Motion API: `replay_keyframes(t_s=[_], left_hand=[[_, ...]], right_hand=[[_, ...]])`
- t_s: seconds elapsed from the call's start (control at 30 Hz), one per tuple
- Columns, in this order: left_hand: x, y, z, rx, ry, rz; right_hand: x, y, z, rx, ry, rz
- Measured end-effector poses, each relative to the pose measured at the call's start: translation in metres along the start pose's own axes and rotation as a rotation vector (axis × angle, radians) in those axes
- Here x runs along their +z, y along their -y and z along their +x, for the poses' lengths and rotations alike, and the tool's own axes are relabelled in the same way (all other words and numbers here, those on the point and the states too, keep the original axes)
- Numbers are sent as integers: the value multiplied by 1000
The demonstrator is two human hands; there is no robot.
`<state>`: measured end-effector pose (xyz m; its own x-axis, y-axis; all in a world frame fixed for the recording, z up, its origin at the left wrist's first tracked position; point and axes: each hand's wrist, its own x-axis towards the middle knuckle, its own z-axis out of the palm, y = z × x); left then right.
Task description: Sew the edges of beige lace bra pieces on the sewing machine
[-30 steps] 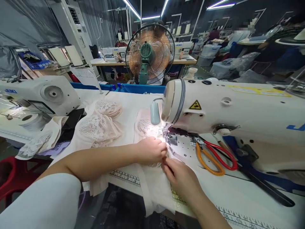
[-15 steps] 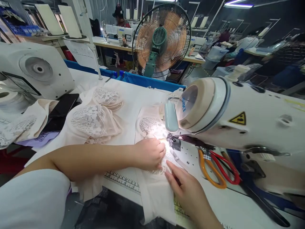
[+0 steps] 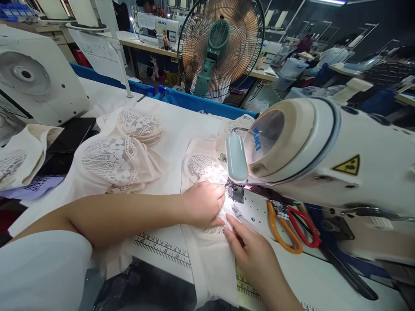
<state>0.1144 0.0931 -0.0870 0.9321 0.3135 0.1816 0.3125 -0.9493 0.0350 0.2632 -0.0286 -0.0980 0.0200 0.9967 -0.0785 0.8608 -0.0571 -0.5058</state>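
Note:
A pale lace-and-fabric piece (image 3: 207, 252) lies under the presser foot (image 3: 234, 193) of a white sewing machine (image 3: 327, 151). My left hand (image 3: 202, 204) rests on the lace just left of the foot, fingers curled and pressing the cloth down. My right hand (image 3: 251, 248) lies flat on the fabric in front of the foot, fingers stretched toward the needle. The lit needle area partly hides the fingertips.
Orange and red scissors (image 3: 290, 224) lie on the machine bed to the right. A pile of lace pieces (image 3: 119, 155) sits at left, a second sewing machine (image 3: 29, 82) beyond it. A standing fan (image 3: 220, 47) is behind the table. Other people work far back.
The view has tipped down and nearer to the machine. My right hand went from pinching at the fabric to lying flat on it. My left hand has stayed by the foot.

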Motion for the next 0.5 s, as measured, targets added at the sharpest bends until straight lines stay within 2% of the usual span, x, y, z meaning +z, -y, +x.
replay_keyframes(t_s=[0.33, 0.5], left_hand=[[2, 4, 3, -8, 23, 8], [1, 10, 5, -18, 19, 2]], right_hand=[[-7, 9, 6, 61, 62, -66], [-8, 11, 10, 83, 33, -163]])
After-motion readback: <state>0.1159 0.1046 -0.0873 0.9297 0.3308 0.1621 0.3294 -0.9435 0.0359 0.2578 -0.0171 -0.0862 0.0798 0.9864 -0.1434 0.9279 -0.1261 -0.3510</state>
